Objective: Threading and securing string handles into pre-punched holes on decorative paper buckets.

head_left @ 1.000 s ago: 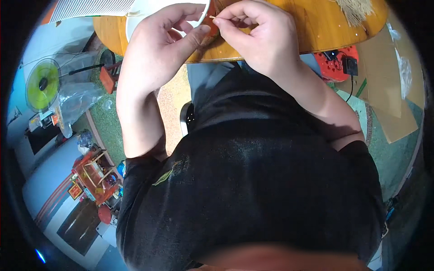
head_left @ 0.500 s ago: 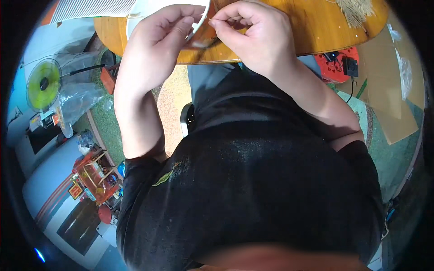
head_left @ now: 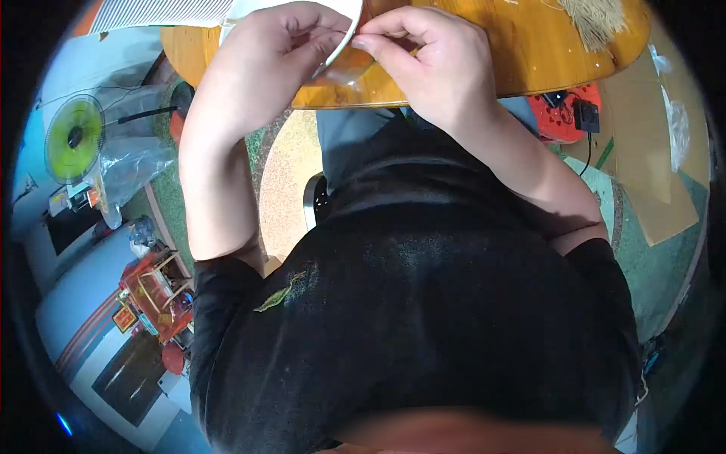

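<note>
At the top of the view, my left hand (head_left: 261,64) is closed around a white piece with a thin curved rim (head_left: 349,38), its fingers curled inside the edge. My right hand (head_left: 446,60) is beside that rim, thumb and forefinger pinched together close to it. Whatever lies between those fingertips is too small to make out. A white ribbed sheet (head_left: 162,13) reaches in from the upper left, behind my left hand; whether it joins the rimmed piece is hidden. Both hands are over the near edge of a wooden table (head_left: 529,53).
A bundle of thin beige strands (head_left: 597,24) lies on the table's far right, with small pale bits nearby. Below that edge are a red perforated seat (head_left: 560,129) with a black adapter (head_left: 586,113) and cardboard (head_left: 658,197). A green-bladed fan (head_left: 74,140) stands at left.
The white rimmed piece and my left fingers have shifted slightly right, while my left forearm has swung outward to the left. My right hand stays almost in place, still pinched.
</note>
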Tool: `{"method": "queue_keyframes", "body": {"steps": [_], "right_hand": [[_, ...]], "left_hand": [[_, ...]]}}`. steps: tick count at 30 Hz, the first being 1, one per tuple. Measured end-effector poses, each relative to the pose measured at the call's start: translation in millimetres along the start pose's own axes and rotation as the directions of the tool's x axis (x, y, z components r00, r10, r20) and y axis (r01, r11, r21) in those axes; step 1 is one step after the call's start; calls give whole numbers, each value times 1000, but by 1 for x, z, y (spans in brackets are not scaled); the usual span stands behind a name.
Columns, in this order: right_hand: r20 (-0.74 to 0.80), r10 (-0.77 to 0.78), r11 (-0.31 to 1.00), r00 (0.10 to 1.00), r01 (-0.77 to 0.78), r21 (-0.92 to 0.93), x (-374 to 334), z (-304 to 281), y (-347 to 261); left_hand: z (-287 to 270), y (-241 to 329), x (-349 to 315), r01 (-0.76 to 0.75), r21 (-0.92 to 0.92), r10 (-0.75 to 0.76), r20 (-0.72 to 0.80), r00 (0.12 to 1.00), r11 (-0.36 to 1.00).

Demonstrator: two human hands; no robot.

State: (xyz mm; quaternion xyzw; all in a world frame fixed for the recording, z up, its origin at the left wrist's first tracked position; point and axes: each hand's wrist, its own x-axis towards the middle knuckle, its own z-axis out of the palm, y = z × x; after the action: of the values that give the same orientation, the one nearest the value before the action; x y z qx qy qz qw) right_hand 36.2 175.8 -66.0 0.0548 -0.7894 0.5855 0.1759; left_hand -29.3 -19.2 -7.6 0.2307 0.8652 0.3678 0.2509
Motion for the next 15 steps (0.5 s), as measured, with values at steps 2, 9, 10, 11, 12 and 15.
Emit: {"method": "queue_keyframes", "body": {"steps": [2,9,10,11,12,15], "right_hand": [[-22,31,999,999,-31,24,-1,1,0],[-11,-58,986,998,59,155,-1,-3,8],[-144,-182,980,973,192,58,0,-3,8],[-261,-311,950,914,308,-54,1,-3,8],[-298,-255,957,920,283,57,-3,8,52],[272,456,661,847,-527,534,-19,-2,43]], "left_hand": [[0,-1,-1,-32,4,32,-24,999,999],[6,-10,0,-148,8,148,-105,983,989],[6,-10,0,-163,11,163,-119,979,987],[6,-10,0,-177,13,177,-133,975,984],[9,-6,3,-191,16,191,-125,974,982],[12,-5,-3,-155,-30,147,-183,972,987]]}}
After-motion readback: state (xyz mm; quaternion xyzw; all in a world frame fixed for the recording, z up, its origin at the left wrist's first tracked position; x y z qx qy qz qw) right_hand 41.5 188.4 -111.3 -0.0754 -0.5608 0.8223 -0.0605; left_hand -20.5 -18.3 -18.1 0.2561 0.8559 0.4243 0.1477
